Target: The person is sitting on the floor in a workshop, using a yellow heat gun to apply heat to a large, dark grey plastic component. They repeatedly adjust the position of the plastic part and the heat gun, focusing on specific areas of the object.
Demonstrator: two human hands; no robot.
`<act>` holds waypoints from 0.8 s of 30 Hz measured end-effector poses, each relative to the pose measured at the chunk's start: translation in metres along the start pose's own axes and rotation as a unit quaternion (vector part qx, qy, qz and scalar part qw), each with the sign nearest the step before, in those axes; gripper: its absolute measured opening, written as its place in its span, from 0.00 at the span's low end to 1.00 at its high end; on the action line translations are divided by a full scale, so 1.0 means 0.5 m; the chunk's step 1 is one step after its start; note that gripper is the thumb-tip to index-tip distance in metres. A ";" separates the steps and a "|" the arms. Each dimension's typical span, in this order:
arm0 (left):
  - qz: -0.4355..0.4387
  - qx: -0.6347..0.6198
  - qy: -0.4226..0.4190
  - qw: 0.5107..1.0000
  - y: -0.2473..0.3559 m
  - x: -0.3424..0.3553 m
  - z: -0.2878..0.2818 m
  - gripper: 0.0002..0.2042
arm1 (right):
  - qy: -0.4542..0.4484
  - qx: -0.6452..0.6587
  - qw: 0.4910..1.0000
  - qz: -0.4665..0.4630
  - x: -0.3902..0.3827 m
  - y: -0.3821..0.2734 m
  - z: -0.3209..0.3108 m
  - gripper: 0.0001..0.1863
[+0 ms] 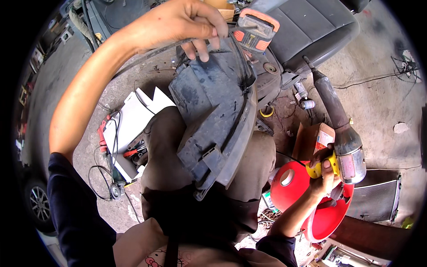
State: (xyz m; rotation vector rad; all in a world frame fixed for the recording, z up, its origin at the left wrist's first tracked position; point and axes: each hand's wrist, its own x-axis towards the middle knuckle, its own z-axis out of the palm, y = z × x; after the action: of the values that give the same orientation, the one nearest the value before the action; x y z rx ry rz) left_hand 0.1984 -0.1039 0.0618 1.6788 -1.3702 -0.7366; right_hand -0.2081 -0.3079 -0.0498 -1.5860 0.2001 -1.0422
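Observation:
My left hand (202,33) is at the top centre, fingers curled on a thin dark strip at the top of a large dusty black plastic part (200,89). That part lies over my legs, with a bracket at its lower end. An orange and grey rectangular device (256,27) sits just right of my left hand. My right hand (324,175) holds a heat gun (349,155) by its yellow handle, its long metal body and narrow nozzle pointing up and away from me, well right of the plastic part.
A white box of tools (122,129) lies left, cables around it. Red plastic containers (287,182), a cardboard box (307,133), spray cans (307,104) and a radiator (369,202) lie right. A car seat (311,26) stands at the back. A wheel (41,202) is at far left.

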 end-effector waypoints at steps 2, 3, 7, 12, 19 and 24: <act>-0.018 -0.291 -0.004 0.957 -0.021 -0.016 -0.022 0.18 | 0.015 0.005 1.000 -0.001 -0.004 -0.003 0.000 0.25; 0.021 -0.294 0.022 0.955 -0.030 -0.020 -0.022 0.19 | 0.017 0.014 1.000 0.003 -0.005 -0.002 0.000 0.25; 0.093 -0.340 0.095 0.931 -0.091 -0.032 -0.013 0.22 | 0.040 0.032 0.998 0.022 -0.002 0.002 0.016 0.25; 0.041 -0.417 0.244 0.875 -0.121 -0.035 0.110 0.13 | 0.012 0.015 1.000 0.019 -0.007 0.002 0.021 0.25; 0.024 -0.188 0.149 0.970 -0.096 0.026 0.153 0.14 | -0.003 0.021 0.999 0.039 -0.013 -0.027 0.025 0.26; 0.015 -0.009 0.071 0.997 -0.064 0.071 0.157 0.16 | -0.013 -0.013 0.996 0.089 -0.019 -0.052 -0.007 0.31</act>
State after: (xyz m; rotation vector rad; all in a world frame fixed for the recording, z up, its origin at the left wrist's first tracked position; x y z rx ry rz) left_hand 0.1563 -0.1548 -0.0023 1.6611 -1.2830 -0.5997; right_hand -0.2265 -0.2964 -0.0325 -1.5738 0.3328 -0.8830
